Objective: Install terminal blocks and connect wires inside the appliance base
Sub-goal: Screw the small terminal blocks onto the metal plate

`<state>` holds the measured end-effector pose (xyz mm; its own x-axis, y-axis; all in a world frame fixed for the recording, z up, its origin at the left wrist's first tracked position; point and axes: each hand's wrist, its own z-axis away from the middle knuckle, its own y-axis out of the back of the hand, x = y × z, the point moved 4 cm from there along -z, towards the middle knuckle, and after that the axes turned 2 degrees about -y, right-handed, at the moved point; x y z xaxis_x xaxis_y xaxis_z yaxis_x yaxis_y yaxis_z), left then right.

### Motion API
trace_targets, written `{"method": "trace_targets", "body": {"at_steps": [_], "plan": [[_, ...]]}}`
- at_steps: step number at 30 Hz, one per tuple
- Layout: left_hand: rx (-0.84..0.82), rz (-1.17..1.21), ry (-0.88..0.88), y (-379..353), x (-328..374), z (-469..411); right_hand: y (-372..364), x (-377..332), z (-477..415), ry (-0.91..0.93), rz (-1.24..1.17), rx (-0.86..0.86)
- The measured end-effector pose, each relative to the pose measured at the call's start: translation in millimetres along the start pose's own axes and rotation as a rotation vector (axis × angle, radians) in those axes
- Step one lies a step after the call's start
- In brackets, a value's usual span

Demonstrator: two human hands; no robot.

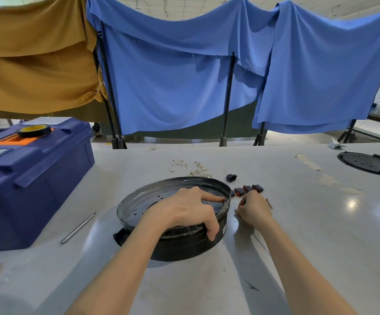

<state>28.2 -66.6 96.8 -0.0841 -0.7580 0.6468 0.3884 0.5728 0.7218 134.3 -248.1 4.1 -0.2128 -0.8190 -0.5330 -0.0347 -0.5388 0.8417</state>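
Observation:
The round black appliance base (152, 196) with a shiny metal inner plate stands on the grey table in front of me. My left hand (189, 208) grips its near right rim, thumb outside on the wall, fingers lying over the edge. Just right of the base, my right hand (252, 209) reaches with curled fingers to a row of small red-and-black terminal blocks (249, 189); whether it pinches one is hidden. A separate black connector (231, 177) lies behind them. A bundle of pale wires (193, 168) lies beyond the base.
A blue toolbox (32, 178) with a roll of black tape (34, 130) on its lid stands at the left. A thin metal tool (78, 228) lies beside it. A black round cover (368, 163) sits far right. Blue and tan cloths hang behind the table.

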Motion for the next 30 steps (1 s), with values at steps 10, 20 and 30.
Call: {"method": "trace_targets", "body": {"at_steps": [10,20,30], "plan": [[0.013,0.229,0.022,30.5,-3.1,3.2,23.1,-12.9,39.4,0.024,-0.818,-0.189],[-0.033,0.702,0.238,74.3,-22.1,20.0,47.2,-47.3,66.3,0.087,-1.340,-0.331],[-0.123,1.103,0.029,79.6,-26.6,16.2,62.7,-77.5,83.4,0.273,-1.354,-0.224]]}}
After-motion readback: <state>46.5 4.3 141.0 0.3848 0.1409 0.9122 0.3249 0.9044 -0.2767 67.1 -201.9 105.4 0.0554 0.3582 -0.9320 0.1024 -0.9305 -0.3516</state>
